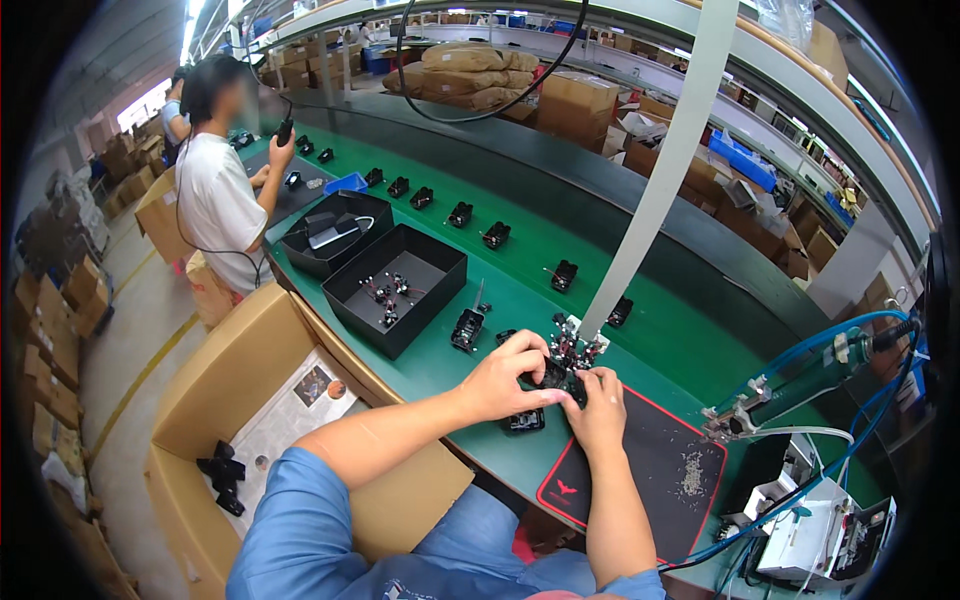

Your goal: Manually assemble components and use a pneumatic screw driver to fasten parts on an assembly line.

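Blue sleeves (300, 515) sit closest; left hand (500, 382) and right hand (600, 412) have their fingers (525, 345) closed on a black part (550, 375) over the desk (418, 382), near the mat (640, 470)

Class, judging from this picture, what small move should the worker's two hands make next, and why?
Probably a gentle fingertip adjustment of the black housing: the left hand and right hand both hold it, so neither need reach elsewhere first.

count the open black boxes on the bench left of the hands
2: one box left of the left hand, containing small wired parts; the other box just beyond it, containing a pale device. More may be hidden behind the worker.
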Available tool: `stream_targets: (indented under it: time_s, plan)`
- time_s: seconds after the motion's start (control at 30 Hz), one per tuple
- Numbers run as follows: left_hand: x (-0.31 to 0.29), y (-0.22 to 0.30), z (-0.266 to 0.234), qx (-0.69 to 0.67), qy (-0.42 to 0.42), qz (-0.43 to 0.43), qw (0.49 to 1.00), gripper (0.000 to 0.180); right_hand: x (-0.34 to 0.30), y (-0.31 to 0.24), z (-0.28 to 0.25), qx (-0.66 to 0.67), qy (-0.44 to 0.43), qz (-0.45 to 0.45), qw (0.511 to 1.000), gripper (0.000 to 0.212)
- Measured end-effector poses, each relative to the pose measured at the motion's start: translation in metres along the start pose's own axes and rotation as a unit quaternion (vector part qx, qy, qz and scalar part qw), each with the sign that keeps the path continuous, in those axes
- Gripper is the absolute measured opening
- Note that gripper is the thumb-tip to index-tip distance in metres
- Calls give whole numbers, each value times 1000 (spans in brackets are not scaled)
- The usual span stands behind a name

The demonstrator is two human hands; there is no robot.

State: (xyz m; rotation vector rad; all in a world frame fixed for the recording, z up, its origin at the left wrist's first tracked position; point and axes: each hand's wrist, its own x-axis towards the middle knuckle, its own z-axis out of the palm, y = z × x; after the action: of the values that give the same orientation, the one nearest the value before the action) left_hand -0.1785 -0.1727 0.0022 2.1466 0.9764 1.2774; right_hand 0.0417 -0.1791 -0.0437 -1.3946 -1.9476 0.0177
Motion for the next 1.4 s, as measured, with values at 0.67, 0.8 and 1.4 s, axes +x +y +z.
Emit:
stream_targets:
  time_s: [0.67, 0.8, 1.4]
  plan:
    - [-7, 21, 15, -79, -64, 84, 991, 46, -40, -16, -53, 164, 64, 134, 975, 21]
    - [-10, 24, 26, -33, -92, 131, 986, 50, -102, -16, -74, 79, 78, 74, 991, 13]
    - [-37, 35, 99, -57, -321, 209, 922, 68, -185, 10, -129, -30, 11, 78, 996, 45]
